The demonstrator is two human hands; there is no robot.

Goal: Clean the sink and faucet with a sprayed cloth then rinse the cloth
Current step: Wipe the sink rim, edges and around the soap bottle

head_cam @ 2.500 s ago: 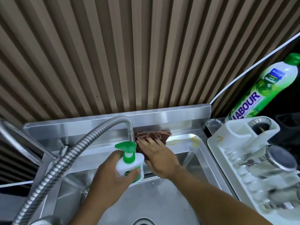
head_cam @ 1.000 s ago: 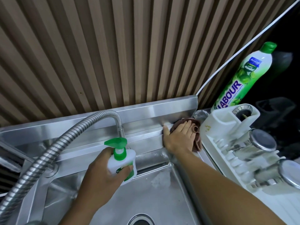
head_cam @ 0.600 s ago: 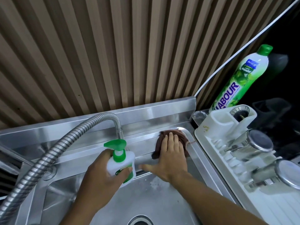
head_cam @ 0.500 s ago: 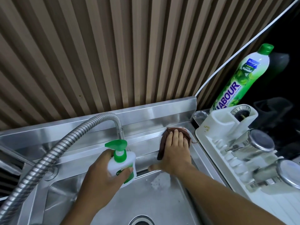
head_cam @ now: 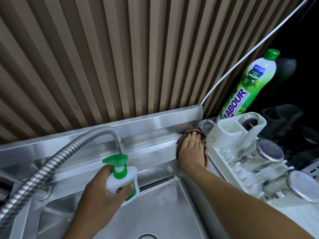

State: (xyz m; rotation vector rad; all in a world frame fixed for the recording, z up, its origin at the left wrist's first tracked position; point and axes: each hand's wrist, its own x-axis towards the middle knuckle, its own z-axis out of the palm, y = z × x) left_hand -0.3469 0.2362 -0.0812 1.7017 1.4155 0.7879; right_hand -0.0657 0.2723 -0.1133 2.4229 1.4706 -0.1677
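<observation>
A wall of vertical brown slats fills the upper part of the head view, with a thin white cable running diagonally along its right edge. Below it sits a stainless steel sink with a raised back ledge.

The right hand lies flat on the far right corner of that ledge, fingers straight and close together, pressing down on a brown cloth. The cloth shows past the fingertips and along both sides of the hand. Just to the right of this hand, almost touching the cloth, is a white dish rack holding two overturned metal cups. Beyond the rack stands a green dish soap bottle with a green cap.

The left hand is over the basin, nearer the person and well to the left of the right hand. Its fingers and thumb wrap around a white spray bottle with a green trigger head, held upright with the nozzle pointing left. Directly behind the bottle the flexible metal faucet arches from the left and points downward, its tip just above the green trigger.
</observation>
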